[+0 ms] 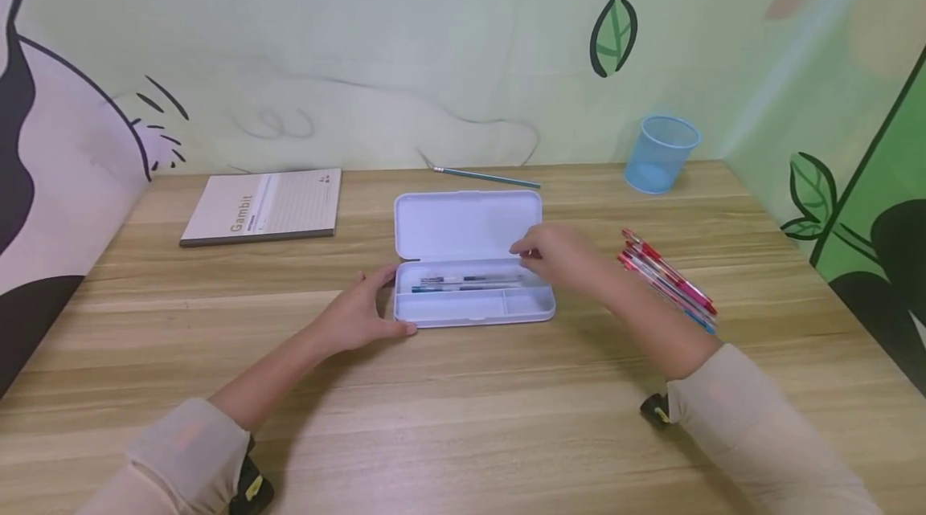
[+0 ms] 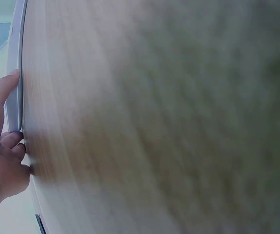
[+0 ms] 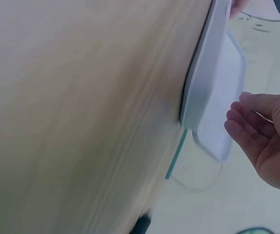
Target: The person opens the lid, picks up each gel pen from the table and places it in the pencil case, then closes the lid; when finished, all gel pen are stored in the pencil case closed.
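A pale plastic pencil case point(image 1: 474, 316) lies with its lid raised toward the wall. Several pens point(image 1: 470, 286) rest in its long rear compartment; the two front compartments hold nothing visible. My left hand point(image 1: 359, 314) holds the case's left end, thumb at the front corner and fingers around the side. In the left wrist view, the thumb point(image 2: 9, 85) presses on the case's side wall point(image 2: 16, 53). Above the right end of the case hovers my right hand point(image 1: 567, 262). The right wrist view shows that hand's fingers point(image 3: 247, 134) loosely bent, with nothing between them.
Several red, pink and blue pens point(image 1: 669, 282) lie in a bundle right of the case, beside the right forearm. A blue translucent cup point(image 1: 658, 157) stands at the back right. Behind the lid lies a slim teal stick point(image 1: 492, 177). A notebook point(image 1: 264, 206) is at the back left.
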Demonstrator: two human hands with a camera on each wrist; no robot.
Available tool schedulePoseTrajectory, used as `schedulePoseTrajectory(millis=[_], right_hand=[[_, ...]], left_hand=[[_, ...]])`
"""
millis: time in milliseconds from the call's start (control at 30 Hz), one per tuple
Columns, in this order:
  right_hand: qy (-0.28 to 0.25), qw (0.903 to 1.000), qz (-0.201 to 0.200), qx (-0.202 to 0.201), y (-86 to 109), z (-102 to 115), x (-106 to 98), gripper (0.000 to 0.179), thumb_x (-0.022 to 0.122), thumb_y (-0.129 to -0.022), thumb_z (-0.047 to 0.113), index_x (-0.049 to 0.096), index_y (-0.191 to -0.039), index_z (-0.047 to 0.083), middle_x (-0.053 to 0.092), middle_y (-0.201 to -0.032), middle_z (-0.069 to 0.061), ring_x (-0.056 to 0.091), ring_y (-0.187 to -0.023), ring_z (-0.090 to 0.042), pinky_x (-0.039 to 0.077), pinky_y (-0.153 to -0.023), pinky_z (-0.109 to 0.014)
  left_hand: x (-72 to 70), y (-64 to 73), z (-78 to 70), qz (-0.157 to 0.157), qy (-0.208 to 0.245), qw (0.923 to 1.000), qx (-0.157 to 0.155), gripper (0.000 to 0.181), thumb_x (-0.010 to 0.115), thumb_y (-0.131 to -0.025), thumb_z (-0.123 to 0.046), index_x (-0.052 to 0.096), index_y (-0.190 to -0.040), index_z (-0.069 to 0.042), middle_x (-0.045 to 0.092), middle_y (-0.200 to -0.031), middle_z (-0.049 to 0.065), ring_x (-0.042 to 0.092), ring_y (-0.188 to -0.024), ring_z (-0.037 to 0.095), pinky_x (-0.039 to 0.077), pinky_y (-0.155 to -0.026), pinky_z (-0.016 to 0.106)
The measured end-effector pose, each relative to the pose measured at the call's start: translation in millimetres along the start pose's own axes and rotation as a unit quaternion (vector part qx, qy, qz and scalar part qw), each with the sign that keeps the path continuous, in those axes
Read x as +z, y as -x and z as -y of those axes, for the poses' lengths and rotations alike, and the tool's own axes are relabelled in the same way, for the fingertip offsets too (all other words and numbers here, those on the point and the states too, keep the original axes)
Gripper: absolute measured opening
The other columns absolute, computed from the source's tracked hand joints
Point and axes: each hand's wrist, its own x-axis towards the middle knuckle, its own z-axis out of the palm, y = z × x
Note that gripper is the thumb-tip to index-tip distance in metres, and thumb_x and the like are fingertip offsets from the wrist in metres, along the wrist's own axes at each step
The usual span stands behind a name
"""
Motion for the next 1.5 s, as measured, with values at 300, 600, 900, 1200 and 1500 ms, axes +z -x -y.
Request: schedulePoseTrajectory(millis=[300,600,900,1200,1500], right_hand=[[-0.022,0.9970,-0.058,0.046,43.5,-34,-20,0.022,0.061,-0.085,0.003,0.068,-0.105,-0.003,0.068,-0.094,-0.013,0.062,-0.082,-0.023,0.051,-0.073,-0.038],[-0.038,0.9919,-0.068,0.100,84.0,-69,-39,0.030,0.061,-0.087,0.005,0.061,-0.114,-0.007,0.061,-0.112,-0.023,0.060,-0.091,-0.031,0.050,-0.075,-0.044],[-0.005,0.9892,-0.048,0.138,102.8,-87,-46,0.028,0.065,-0.083,0.005,0.064,-0.107,-0.009,0.067,-0.084,-0.017,0.061,-0.074,-0.025,0.050,-0.057,-0.033],[0.002,0.9912,0.006,0.132,104.4,-95,-35,0.026,0.066,-0.082,0.006,0.066,-0.104,-0.008,0.067,-0.082,-0.012,0.056,-0.065,-0.015,0.047,-0.057,-0.032],[-0.014,0.9895,0.035,0.140,98.6,-91,-26,0.027,0.066,-0.082,0.006,0.066,-0.105,-0.007,0.067,-0.091,-0.018,0.040,-0.051,-0.013,0.037,-0.047,-0.027]], left_hand=[[0.2,-0.7,2.1,-0.001,0.006,1.0000,0.004,0.091,0.082,-0.068,-0.032,0.034,-0.140,-0.002,0.045,-0.136,0.017,0.037,-0.128,0.031,0.006,-0.110,0.050],[1.5,-0.7,-0.4,-0.005,0.015,0.9998,0.012,0.089,0.082,-0.068,-0.030,0.036,-0.138,-0.001,0.048,-0.133,0.017,0.040,-0.126,0.029,0.006,-0.110,0.051],[1.6,1.3,-1.5,-0.002,0.009,1.0000,-0.001,0.089,0.081,-0.068,-0.032,0.036,-0.138,0.000,0.044,-0.136,0.018,0.035,-0.128,0.033,0.010,-0.109,0.053],[2.4,0.7,-0.4,-0.005,0.001,1.0000,0.004,0.090,0.081,-0.068,-0.033,0.036,-0.138,0.000,0.043,-0.137,0.019,0.035,-0.128,0.033,0.010,-0.109,0.053],[3.3,-0.1,1.8,-0.010,0.001,0.9999,0.013,0.089,0.081,-0.068,-0.034,0.037,-0.137,0.001,0.045,-0.136,0.019,0.037,-0.127,0.033,0.010,-0.110,0.052]])
